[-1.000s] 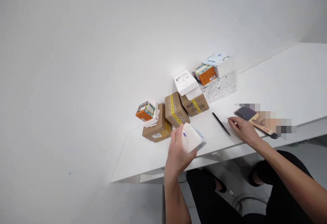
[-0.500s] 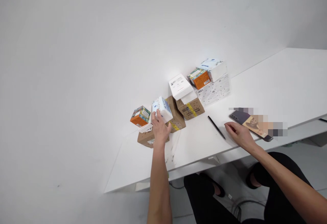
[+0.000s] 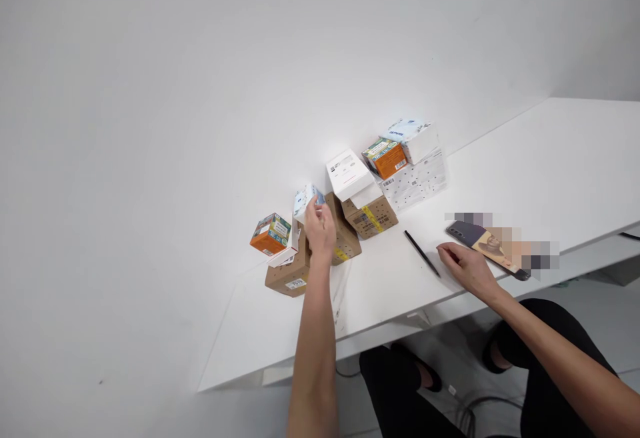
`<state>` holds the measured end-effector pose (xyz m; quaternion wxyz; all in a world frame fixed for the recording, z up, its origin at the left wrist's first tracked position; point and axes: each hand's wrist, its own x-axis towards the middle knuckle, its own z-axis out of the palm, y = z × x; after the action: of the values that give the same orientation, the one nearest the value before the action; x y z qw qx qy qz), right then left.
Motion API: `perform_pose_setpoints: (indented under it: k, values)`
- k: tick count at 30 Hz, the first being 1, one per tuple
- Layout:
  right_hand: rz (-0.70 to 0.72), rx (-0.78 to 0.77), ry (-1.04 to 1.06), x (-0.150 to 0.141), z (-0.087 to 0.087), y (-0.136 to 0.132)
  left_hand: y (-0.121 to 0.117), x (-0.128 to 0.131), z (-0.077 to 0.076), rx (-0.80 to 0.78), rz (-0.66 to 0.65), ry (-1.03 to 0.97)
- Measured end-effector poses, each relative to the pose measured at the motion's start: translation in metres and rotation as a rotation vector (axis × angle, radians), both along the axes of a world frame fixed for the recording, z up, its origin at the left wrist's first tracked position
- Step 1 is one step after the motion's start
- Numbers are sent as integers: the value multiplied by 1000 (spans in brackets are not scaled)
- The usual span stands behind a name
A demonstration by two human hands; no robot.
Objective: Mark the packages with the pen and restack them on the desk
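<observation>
My left hand (image 3: 321,231) is at the front of a white-and-blue soft tissue pack (image 3: 305,201), its fingers loosely bent against or just before the pack's near end. Contact is hard to make out. The pack sits between a brown carton (image 3: 287,279) on the left and another brown carton (image 3: 346,241) on the right; what lies beneath it is hidden. Over the left carton are a thin white box and an orange patterned box (image 3: 273,241). My right hand (image 3: 467,268) rests on the table with curled fingers and nothing visible in them, between a black pen (image 3: 423,253) and a smartphone (image 3: 465,231).
A white box (image 3: 347,175) lies on a yellow-taped brown carton (image 3: 377,219). Further right, a second orange box (image 3: 386,159) and a tissue pack (image 3: 423,143) top a white printed parcel (image 3: 420,178). The white table (image 3: 380,291) runs along the wall; its front edge is near my legs.
The tissue pack has shifted back and lower between the boxes. My left hand has moved slightly right and its spread fingers have curled in. My right hand has stayed in place.
</observation>
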<state>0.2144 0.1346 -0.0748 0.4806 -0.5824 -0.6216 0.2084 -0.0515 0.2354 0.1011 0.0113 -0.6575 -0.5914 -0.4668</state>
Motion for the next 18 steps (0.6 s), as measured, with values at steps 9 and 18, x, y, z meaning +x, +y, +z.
perform_pose_setpoints:
  k: [9, 18]
  values:
    - [-21, 20, 27, -1, 1, -1, 30, 67, 12, -370, -226, -1147]
    - [-42, 77, 47, 1, -6, 1, -115, 44, -52, -234, -376, -1275]
